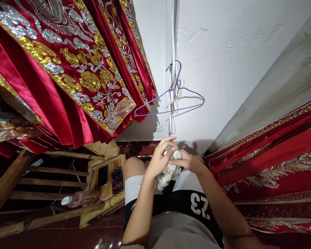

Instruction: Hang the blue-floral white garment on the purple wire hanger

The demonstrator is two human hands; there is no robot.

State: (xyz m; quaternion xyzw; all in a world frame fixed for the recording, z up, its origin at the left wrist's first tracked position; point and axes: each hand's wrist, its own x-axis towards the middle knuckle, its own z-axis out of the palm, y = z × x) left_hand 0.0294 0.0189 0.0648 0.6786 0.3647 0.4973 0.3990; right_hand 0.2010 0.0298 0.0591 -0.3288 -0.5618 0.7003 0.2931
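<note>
A bunched piece of white patterned cloth [168, 173] hangs between my two hands, above my lap. My left hand [161, 156] is closed on its upper left side, with the fingers bent over the top. From the right, my right hand [188, 162] grips the same cloth between thumb and fingers. The cloth's lower end dangles loose and is a little blurred; its full shape is hidden by the folds. Just above my hands, a bare purple wire hanger [169, 112] hangs on a white strap [173, 41] against the wall.
Red garments with gold and silver embroidery [90, 79] hang at the left. More red embroidered fabric [274, 173], partly under clear plastic [269, 83], fills the right. A bamboo chair [54, 183] and a bottle with a white cap [80, 199] are at lower left.
</note>
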